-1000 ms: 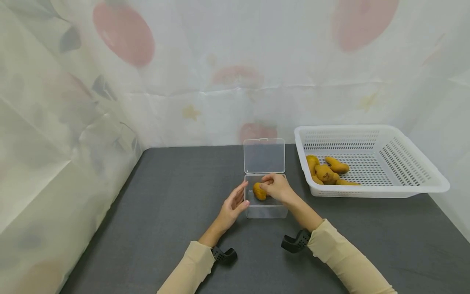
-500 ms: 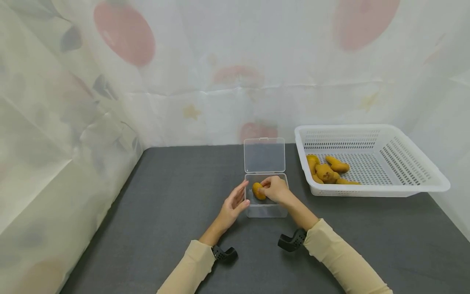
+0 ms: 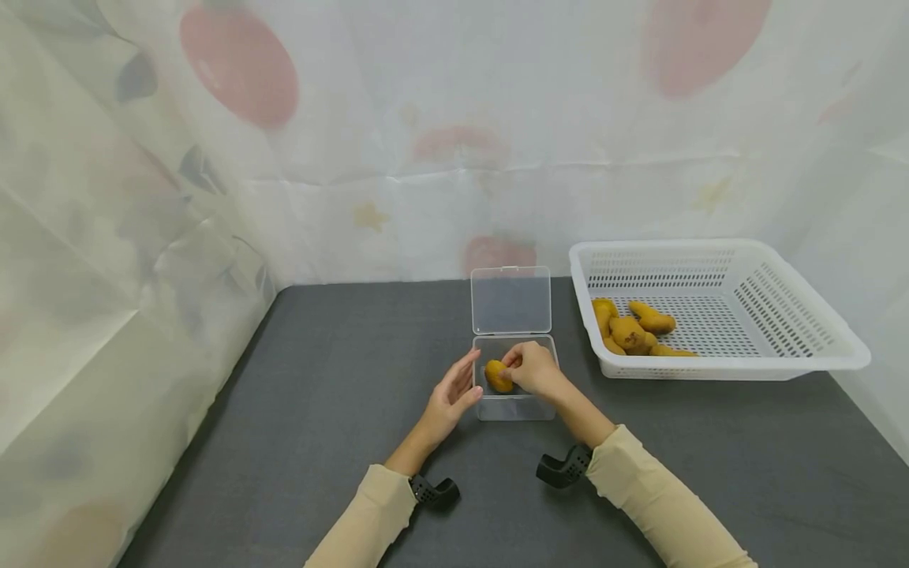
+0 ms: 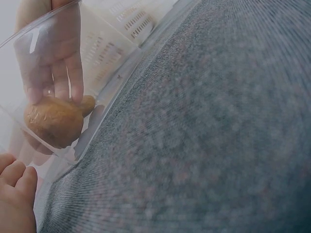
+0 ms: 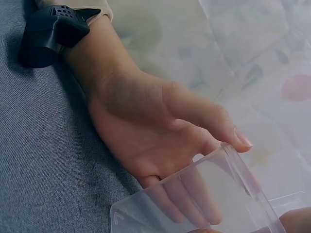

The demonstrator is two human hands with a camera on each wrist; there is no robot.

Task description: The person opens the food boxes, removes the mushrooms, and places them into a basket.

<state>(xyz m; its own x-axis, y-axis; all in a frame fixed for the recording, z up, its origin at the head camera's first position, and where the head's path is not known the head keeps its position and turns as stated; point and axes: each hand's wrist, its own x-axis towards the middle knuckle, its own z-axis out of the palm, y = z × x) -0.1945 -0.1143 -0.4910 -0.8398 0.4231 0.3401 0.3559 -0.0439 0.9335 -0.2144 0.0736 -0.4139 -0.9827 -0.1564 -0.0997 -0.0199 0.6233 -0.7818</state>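
A clear plastic box [image 3: 517, 409] stands on the table, its hinged lid [image 3: 511, 300] raised at the back. Inside, toward the left, is a knobby yellow-brown piece of ginger [image 3: 498, 377]. My right hand [image 3: 534, 369] reaches in from the right and pinches it; in the left wrist view those fingertips press the top of the ginger [image 4: 54, 122]. My left hand [image 3: 446, 404] rests at the box's left side, fingers nearly straight, thumb by the near corner. In the right wrist view this left hand [image 5: 160, 126] shows partly through the box wall.
A white slotted basket [image 3: 717, 367] stands at the right, with several pieces of ginger [image 3: 630, 334] at its left end. Dark grey cloth [image 3: 341, 379] covers the table. A patterned white curtain [image 3: 412, 205] hangs behind and along the sides.
My right hand has moved slightly left and down inside the box, bringing the ginger nearer the left wall. The left hand, box and basket have stayed put.
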